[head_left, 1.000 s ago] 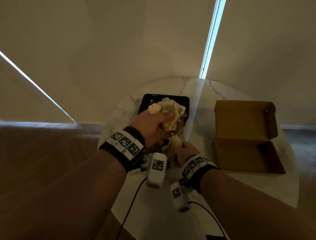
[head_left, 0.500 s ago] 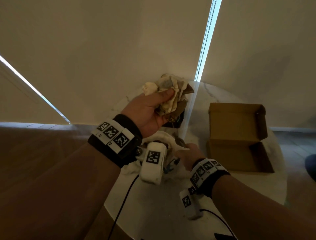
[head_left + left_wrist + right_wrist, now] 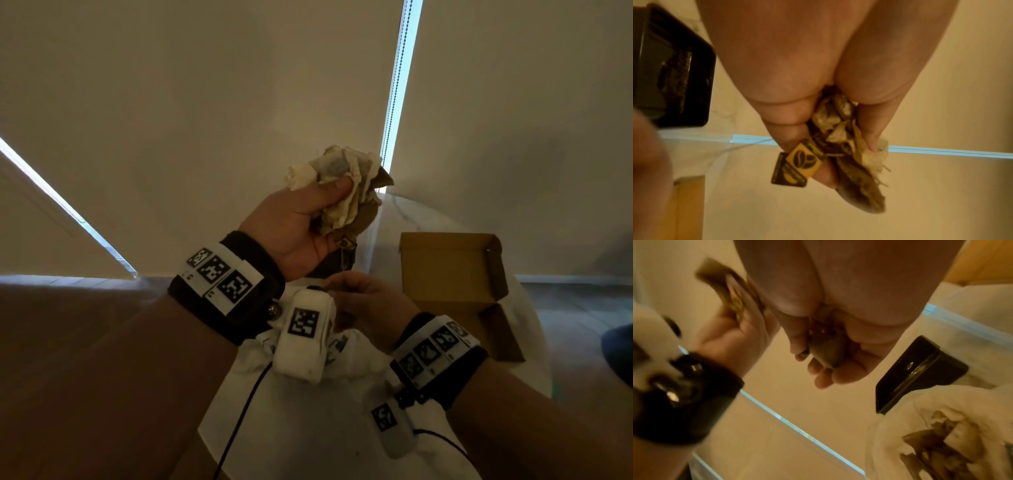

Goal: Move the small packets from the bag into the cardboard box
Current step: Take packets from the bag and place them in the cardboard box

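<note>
Above the round table point(image 3: 445, 219), the left hand point(image 3: 294, 229) grips a fistful of small packets point(image 3: 342, 185), thumb pressed over the crumpled pale wrappers, lifted well clear of the tabletop. Just below it, the right hand point(image 3: 363, 301) curls its fingers round a few more packets, hovering over the white bag point(image 3: 346, 363) that lies slumped on the near part of the table. The cardboard box point(image 3: 448, 270) sits open to the right, its lid standing up at the far side and a flap hanging forward close to the table's right edge; bare marble lies between the hands and the box. A black tray point(image 3: 672, 68) rests beyond the bag, mostly hidden behind the left hand in the head view.

From the left wrist, a yellow packet printed with coffee beans point(image 3: 803, 159) and a dark one beneath it stick out between the fingers point(image 3: 797, 116), a detail lost from above. From the right wrist, a dull brown packet point(image 3: 826, 352) lies in the cupped palm, and the bag's mouth point(image 3: 937, 439) gapes open with dark packets still inside. The tray's near rim point(image 3: 906, 374) shows beside the bag there.
</note>
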A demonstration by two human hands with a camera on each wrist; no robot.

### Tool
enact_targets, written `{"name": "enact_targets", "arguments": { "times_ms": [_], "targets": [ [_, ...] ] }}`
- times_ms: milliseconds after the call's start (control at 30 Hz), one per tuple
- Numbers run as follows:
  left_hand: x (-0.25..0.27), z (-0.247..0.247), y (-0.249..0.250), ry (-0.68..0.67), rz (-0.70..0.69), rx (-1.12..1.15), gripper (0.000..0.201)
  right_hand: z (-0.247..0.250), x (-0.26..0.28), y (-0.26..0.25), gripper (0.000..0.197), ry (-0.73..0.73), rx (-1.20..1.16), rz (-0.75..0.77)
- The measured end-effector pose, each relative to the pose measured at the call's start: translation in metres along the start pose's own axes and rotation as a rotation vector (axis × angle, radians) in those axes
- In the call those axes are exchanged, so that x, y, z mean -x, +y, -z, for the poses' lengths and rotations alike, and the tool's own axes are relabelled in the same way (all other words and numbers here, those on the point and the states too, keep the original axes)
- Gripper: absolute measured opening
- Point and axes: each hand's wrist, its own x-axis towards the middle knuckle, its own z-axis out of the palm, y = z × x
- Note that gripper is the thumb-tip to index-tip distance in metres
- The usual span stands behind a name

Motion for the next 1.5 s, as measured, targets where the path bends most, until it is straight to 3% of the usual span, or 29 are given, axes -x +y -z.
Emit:
{"name": "enact_targets", "arguments": {
  "times_ms": [200, 267, 433, 600, 767, 900, 1033, 1133, 1200, 1267, 1433, 1500],
  "targets": [
    [0.0, 0.029, -0.011, 0.194, 0.043, -0.078, 0.034, 0.034, 0.037, -0.036, 0.023, 0.076, -0.264, 0.098],
    [0.002, 0.03, -0.022, 0.204, 0.084, -0.094, 0.035, 0.036, 0.041, -0.05, 0.03, 0.077, -0.304, 0.135],
    [0.0, 0.021, -0.042, 0.146, 0.137, -0.097, 0.044, 0.029, 0.034, -0.065, 0.021, 0.247, -0.111, 0.206],
    [-0.009, 0.014, -0.054, 0.102, 0.152, -0.127, 0.034, 0.032, 0.026, -0.051, 0.004, 0.406, -0.072, 0.166],
    [-0.015, 0.001, -0.064, 0.049, 0.161, -0.222, 0.032, 0.042, 0.031, -0.047, 0.009, 0.508, 0.03, 0.155],
    [-0.026, -0.008, -0.069, -0.015, 0.087, -0.29, 0.03, 0.058, 0.035, -0.05, 0.011, 0.518, 0.09, 0.129],
    [-0.049, -0.008, -0.053, -0.033, 0.026, -0.319, 0.018, 0.094, 0.046, -0.038, 0.008, 0.541, 0.075, 0.037],
    [-0.069, -0.005, -0.032, 0.017, -0.029, -0.343, 0.015, 0.12, 0.056, -0.009, 0.007, 0.533, 0.404, -0.13],
    [-0.083, -0.005, -0.022, 0.034, -0.083, -0.339, 0.025, 0.131, 0.059, 0.017, 0.004, 0.462, 0.593, -0.255],
    [-0.095, -0.009, -0.022, 0.003, -0.121, -0.307, 0.019, 0.14, 0.059, 0.047, 0.005, 0.385, 0.692, -0.373],
    [-0.11, -0.013, -0.059, -0.005, -0.149, -0.186, 0.015, 0.169, 0.047, 0.113, 0.005, 0.3, 1.043, -0.564],
    [-0.112, -0.009, -0.082, -0.026, -0.126, -0.167, 0.02, 0.173, 0.042, 0.124, 0.016, 0.277, 1.108, -0.571]
  ]
}}
